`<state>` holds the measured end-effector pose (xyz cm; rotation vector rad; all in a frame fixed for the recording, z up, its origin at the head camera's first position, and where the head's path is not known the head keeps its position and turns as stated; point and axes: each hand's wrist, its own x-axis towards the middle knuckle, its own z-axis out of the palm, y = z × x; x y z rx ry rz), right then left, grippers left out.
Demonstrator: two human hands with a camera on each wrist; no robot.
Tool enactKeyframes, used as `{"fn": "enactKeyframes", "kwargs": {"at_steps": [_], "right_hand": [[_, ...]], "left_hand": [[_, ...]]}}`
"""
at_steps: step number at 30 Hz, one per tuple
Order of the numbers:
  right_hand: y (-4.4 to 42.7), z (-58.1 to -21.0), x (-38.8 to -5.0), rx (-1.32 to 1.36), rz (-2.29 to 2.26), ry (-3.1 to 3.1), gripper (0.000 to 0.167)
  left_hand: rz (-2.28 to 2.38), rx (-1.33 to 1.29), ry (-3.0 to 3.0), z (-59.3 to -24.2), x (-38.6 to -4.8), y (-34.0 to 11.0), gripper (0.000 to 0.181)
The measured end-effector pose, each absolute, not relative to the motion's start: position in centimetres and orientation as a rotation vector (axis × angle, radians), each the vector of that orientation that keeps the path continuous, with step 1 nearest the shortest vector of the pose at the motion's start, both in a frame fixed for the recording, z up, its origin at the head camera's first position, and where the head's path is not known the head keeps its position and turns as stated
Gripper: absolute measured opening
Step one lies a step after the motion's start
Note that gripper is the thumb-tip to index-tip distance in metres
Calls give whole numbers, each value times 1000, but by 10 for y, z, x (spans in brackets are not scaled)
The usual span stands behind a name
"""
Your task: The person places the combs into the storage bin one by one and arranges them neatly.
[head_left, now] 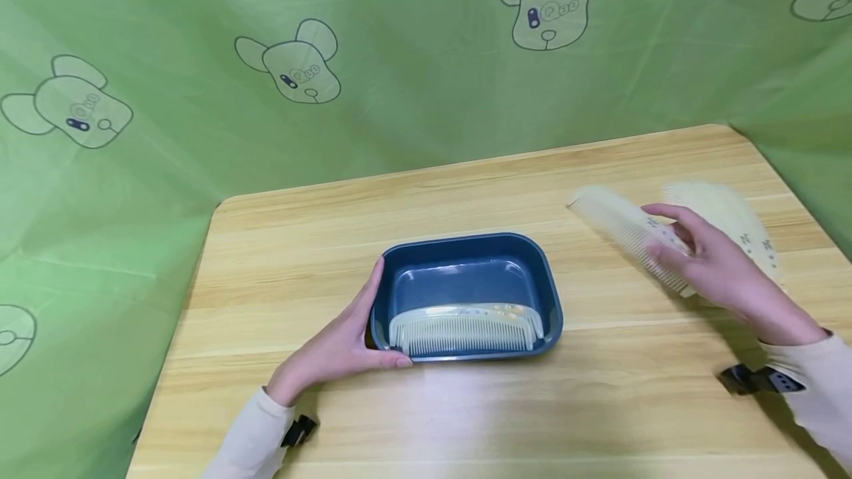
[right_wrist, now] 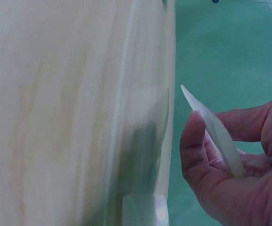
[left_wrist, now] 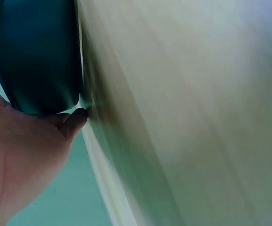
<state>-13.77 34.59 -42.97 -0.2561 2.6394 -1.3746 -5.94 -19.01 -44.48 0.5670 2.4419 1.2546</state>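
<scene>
A dark blue plastic box stands on the table, and my left hand grips its left end. The thumb lies along the front rim while the fingers go round the left wall. Inside the box, along its front side, lies a pale comb with its teeth toward me and small flower marks on its back. At the right, my right hand pinches another pale comb between thumb and fingers, above the table and blurred. In the right wrist view this comb appears edge-on.
Beyond the right hand lies a further pale comb on the wooden table, partly hidden by the hand. Whether more than one lies there, I cannot tell. Green cloth with bear-head drawings hangs behind and beside the table.
</scene>
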Motion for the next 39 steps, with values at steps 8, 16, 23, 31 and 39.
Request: {"fn": "enactKeyframes", "kwargs": {"at_steps": [8,16,23,31,39], "right_hand": [[342,-425,-135,-195,-1373,2682,63],[333,-419,-131,-250,-1365,2673,62],[318,-413,-127,-269,-1369,2699,57],[307,-412,-122,-291,-1414,2696,54],[290,-410,-119,-305,-1462,2653,52]], "left_hand": [[1268,577,2448,-446,-58,-190,143],[1266,577,2451,-446,-60,-190,143],[1273,569,2452,-445,-59,-190,144],[1279,590,2452,-445,-60,-186,142],[1266,626,2486,-448,-60,-189,143]]}}
